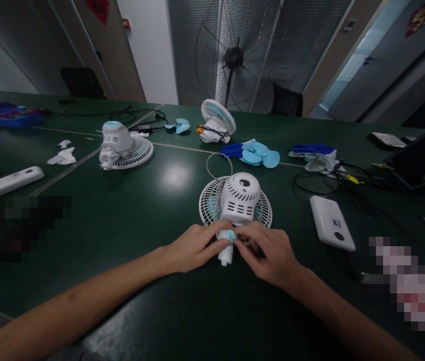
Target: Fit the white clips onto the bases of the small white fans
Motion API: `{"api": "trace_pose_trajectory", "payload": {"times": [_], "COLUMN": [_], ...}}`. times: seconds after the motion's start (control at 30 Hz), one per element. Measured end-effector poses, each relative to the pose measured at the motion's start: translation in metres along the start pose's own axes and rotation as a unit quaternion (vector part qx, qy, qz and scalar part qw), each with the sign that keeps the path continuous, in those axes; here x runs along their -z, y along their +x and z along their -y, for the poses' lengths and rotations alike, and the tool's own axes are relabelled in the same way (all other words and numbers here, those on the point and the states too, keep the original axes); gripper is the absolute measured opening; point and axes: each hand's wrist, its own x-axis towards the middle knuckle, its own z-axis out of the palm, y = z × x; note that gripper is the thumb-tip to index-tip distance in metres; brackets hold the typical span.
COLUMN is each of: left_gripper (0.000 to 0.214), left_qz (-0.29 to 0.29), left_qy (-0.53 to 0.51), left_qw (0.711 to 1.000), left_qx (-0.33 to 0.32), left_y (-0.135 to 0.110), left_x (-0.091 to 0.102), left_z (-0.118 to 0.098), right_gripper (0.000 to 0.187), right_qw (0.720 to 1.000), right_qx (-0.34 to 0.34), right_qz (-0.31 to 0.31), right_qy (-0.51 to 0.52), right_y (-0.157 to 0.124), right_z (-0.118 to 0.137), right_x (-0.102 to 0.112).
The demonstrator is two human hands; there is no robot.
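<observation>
A small white desk fan [239, 198] lies face down on the dark green table [133, 210], its round grille flat and its motor housing pointing up. My left hand [193, 246] is closed around the fan's white base stem, which sticks out toward me. My right hand [272, 253] pinches the light blue knob at the same stem from the right. Both hands touch each other over the stem. A thin white cord loops behind the fan.
Two more small fans lie on the table: one face down at the back left [122, 145], one on its side at the back centre [216, 120]. Loose blue fan blades [259, 153], a white power bank [331, 223], a white bar-shaped device [9, 180], cables and a tall floor fan [233, 60] are around.
</observation>
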Motion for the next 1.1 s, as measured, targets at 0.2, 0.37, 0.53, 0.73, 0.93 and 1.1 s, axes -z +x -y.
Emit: {"api": "trace_pose_trajectory", "payload": {"times": [0.2, 0.37, 0.53, 0.73, 0.93, 1.1], "left_gripper": [0.036, 0.035, 0.035, 0.034, 0.036, 0.036], "left_qz": [0.005, 0.004, 0.005, 0.006, 0.008, 0.005], "left_qy": [0.000, 0.006, -0.004, -0.003, 0.008, -0.008], "left_qw": [1.000, 1.000, 1.000, 1.000, 1.000, 1.000], "left_qx": [-0.002, 0.001, -0.002, -0.004, 0.002, 0.003], "left_y": [0.000, 0.000, 0.000, 0.000, 0.000, -0.001], "left_x": [0.000, -0.001, -0.001, 0.000, -0.001, -0.001], "left_z": [0.001, 0.002, 0.003, 0.001, 0.001, 0.001], "right_gripper": [0.013, 0.029, 0.019, 0.018, 0.027, 0.016], "right_qw": [0.997, 0.998, 0.999, 0.996, 0.999, 0.999], "right_qx": [0.063, -0.024, -0.015, 0.076, -0.020, 0.025], "right_qz": [-0.013, -0.013, 0.002, 0.002, -0.003, 0.018], "right_qy": [-0.036, -0.062, -0.028, -0.041, -0.048, -0.031], "right_y": [-0.002, 0.006, 0.000, -0.005, 0.004, -0.001], "right_z": [-0.012, 0.008, 0.004, -0.014, 0.006, -0.003], "right_x": [-0.001, -0.007, -0.003, -0.001, -0.007, 0.003]}}
